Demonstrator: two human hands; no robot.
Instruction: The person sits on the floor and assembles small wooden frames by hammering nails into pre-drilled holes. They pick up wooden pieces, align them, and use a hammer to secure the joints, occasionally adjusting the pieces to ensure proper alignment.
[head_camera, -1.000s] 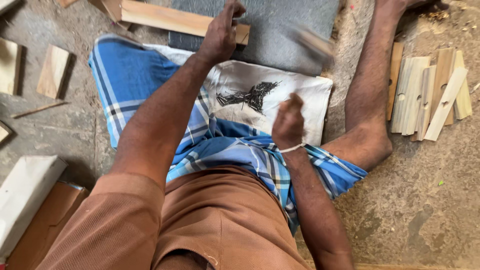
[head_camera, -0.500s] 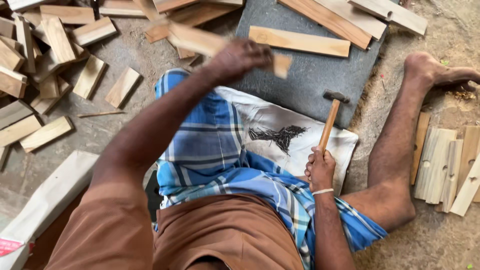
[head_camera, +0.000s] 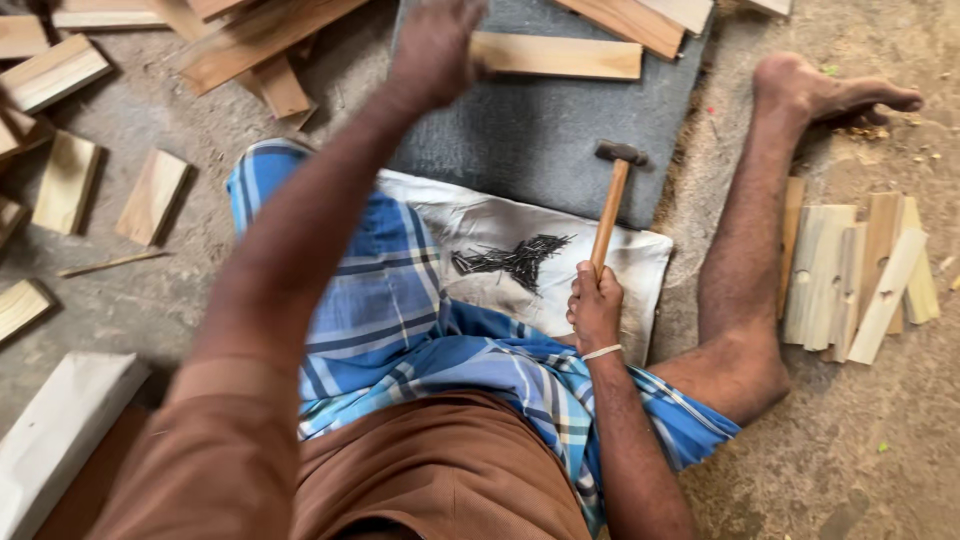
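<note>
My right hand (head_camera: 594, 308) grips the wooden handle of a hammer (head_camera: 610, 200), head up, resting above a white cloth (head_camera: 520, 255) with a heap of dark nails (head_camera: 515, 260) on my lap. My left hand (head_camera: 432, 55) is stretched out far ahead, blurred, at the end of a wooden slat (head_camera: 555, 55) lying on a grey slab (head_camera: 540, 130). Whether its fingers hold the slat is unclear. A blue checked cloth (head_camera: 400, 320) covers my legs.
Loose wooden slats (head_camera: 150, 195) lie scattered on the concrete floor at the left and top. A stack of slats (head_camera: 860, 270) sits at the right beyond my bare leg (head_camera: 750, 250). A white block (head_camera: 55, 430) lies at the lower left.
My left hand swung further out over the grey slab and a slat was tossed to the left pile. The hammer came down from a raised swing and now stays upright.
</note>
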